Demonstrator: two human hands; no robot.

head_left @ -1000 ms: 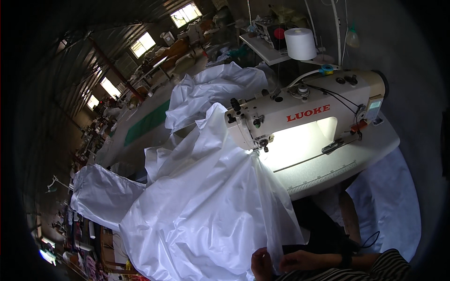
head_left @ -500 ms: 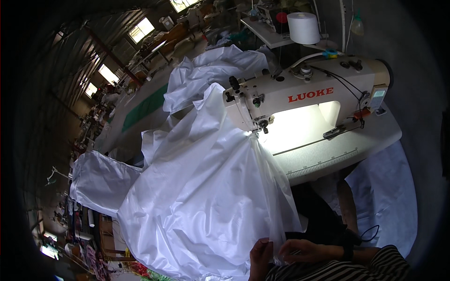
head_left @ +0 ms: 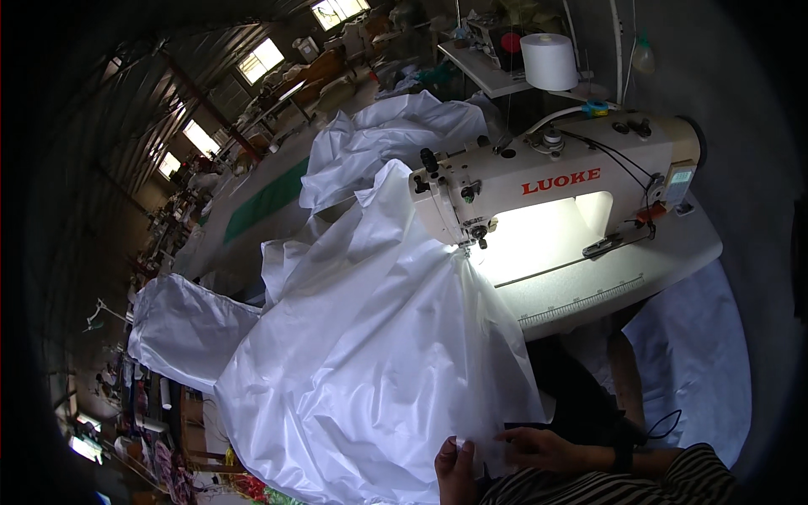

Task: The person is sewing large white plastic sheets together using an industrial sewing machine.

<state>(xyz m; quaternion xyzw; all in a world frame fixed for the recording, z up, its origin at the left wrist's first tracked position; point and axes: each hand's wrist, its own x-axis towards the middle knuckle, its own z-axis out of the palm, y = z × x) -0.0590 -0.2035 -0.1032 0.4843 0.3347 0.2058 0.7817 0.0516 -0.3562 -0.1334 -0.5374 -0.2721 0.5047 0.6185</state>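
Observation:
A large sheet of shiny white fabric (head_left: pixel 362 362) drapes from under the needle of a sewing machine (head_left: pixel 539 181) down toward me, in loose folds. At the lower edge of the view my left hand (head_left: pixel 456 468) is closed, its thumb and fingers pinching the near edge of the sheet. Just right of it, my right hand (head_left: pixel 543 450) has its fingers bent around the same edge, closed on the fabric. A short gap separates the two hands. The machine's lamp lights the bed (head_left: pixel 572 295) and the needle area, where the sheet's gathered part lies.
More white fabric (head_left: pixel 400 139) is heaped on the table behind the machine, beside a green strip (head_left: pixel 268 200). A white thread cone (head_left: pixel 549 61) stands at the back right. Another white sheet (head_left: pixel 699 353) hangs right of my arm. Cluttered work tables fill the far left.
The view has shifted slightly, so the machine sits a little lower and to the right. My left hand has moved slightly left, and my right fingers reach out straighter along the fabric edge.

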